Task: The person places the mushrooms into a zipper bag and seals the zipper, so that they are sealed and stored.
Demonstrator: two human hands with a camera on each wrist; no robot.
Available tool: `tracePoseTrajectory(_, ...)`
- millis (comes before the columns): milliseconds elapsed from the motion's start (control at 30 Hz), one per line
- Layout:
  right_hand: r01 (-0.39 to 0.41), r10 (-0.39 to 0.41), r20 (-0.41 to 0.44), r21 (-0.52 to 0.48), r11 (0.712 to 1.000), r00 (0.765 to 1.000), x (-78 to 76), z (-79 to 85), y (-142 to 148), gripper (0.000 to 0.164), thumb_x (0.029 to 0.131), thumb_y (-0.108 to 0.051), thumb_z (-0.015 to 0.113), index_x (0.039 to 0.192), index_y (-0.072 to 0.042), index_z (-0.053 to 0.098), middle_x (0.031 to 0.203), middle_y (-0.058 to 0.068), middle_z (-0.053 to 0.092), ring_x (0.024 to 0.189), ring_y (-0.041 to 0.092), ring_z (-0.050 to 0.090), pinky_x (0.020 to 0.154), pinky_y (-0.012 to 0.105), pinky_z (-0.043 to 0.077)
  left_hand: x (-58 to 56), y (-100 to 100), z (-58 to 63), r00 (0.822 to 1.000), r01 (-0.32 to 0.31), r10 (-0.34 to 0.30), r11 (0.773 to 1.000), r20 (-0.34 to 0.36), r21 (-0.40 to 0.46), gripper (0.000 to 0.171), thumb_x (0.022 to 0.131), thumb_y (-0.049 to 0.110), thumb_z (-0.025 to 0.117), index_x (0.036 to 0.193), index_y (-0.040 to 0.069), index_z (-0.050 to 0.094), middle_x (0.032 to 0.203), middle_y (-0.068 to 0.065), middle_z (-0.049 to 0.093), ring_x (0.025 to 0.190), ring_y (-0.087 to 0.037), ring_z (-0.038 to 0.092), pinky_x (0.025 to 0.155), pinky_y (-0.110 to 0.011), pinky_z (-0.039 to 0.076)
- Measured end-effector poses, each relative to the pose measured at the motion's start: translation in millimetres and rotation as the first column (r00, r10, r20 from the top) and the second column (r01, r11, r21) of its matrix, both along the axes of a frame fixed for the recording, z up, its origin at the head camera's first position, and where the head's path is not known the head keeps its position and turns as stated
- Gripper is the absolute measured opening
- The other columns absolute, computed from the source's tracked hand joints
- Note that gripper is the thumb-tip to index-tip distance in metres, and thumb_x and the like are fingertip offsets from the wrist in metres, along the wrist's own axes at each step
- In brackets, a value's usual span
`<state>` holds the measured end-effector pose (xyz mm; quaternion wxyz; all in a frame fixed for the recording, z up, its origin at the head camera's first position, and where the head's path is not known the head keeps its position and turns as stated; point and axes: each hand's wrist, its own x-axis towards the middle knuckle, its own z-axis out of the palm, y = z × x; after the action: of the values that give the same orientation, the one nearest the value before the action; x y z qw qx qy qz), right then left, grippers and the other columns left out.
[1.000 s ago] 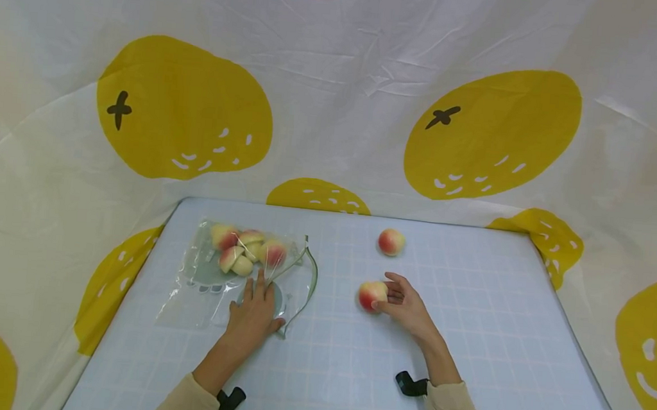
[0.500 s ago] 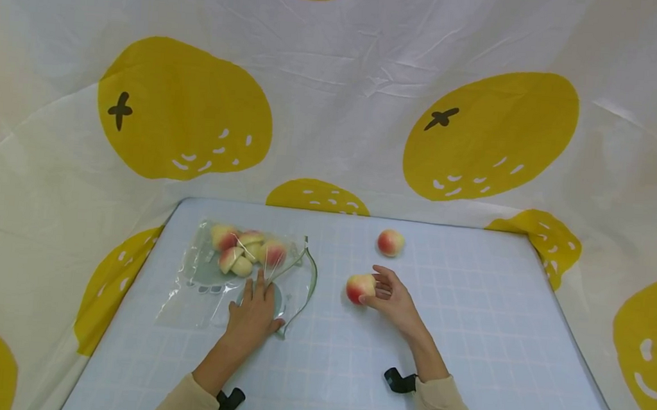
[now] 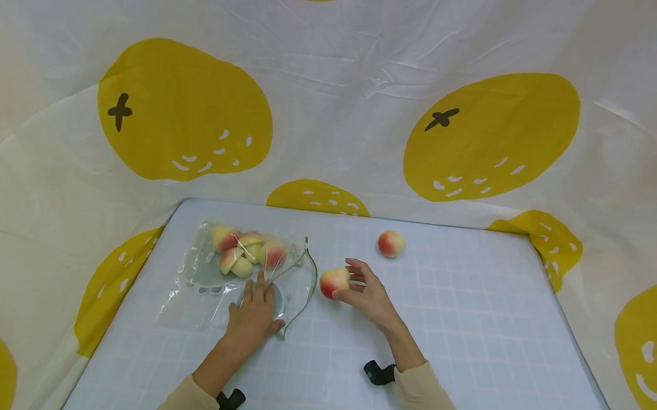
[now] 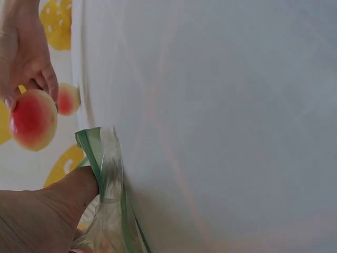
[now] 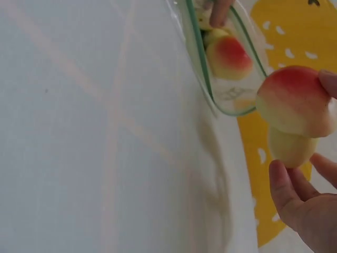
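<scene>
A red-and-cream toy mushroom (image 5: 296,103) is pinched by its cap and stem between the thumb and fingers of my right hand (image 3: 369,295). It hangs just right of the opening of a clear zip bag (image 3: 187,306) with a green rim. My left hand (image 3: 250,321) lies over the bag's near part with fingers straight and spread, its thumb beside the green rim. Several like toy mushrooms (image 3: 235,261) lie inside the bag's far part. In the right wrist view the bag mouth gapes, with a red-topped mushroom (image 5: 229,57) showing within.
One more toy mushroom (image 3: 390,243) lies near the table's back edge, right of the bag. A pale checked cloth covers the table (image 3: 470,319). Behind it hangs a white curtain (image 3: 336,103) printed with yellow fruit.
My right hand has carried the mushroom leftward and slightly away from me, up to the bag's mouth. The left hand and the bag have stayed in place.
</scene>
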<state>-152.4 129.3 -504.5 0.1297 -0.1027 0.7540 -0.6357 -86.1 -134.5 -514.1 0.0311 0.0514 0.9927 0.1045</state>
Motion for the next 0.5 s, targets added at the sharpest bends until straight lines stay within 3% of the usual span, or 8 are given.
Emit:
tracePoseTrajectory(300, -0.053, 0.051, -0.061, -0.03, 0.998, 0.997, -4.3, -11.6, -30, 0.076, 0.081, -0.009, 0.083, 0.146, 0.0, 0.044, 0.132, 0.018, 0.052, 0.114, 0.036, 0.054, 0.101, 0.049, 0.044, -0.5, 1, 0.8, 1.0, -0.01, 0.01, 1.0, -0.002, -0.013, 0.087, 0.076, 0.041, 0.086, 0.139, -0.006, 0.048, 0.157, -0.03, 0.024, 0.138, -0.05, 0.032, 0.082, -0.075, 0.043)
tracePoseTrajectory(500, -0.11, 0.109, -0.078, -0.009, 0.994, 0.991, -4.0, -7.2, -50, 0.075, 0.083, -0.007, 0.08, 0.146, 0.005, 0.041, 0.134, 0.023, 0.05, 0.113, 0.039, 0.054, 0.098, 0.05, 0.046, 0.1, 2, 1.3, 1.0, -0.018, 0.018, 1.0, -0.017, -0.016, 0.086, 0.076, 0.04, 0.087, 0.138, -0.005, 0.049, 0.157, -0.03, 0.026, 0.138, -0.05, 0.033, 0.082, -0.074, 0.043)
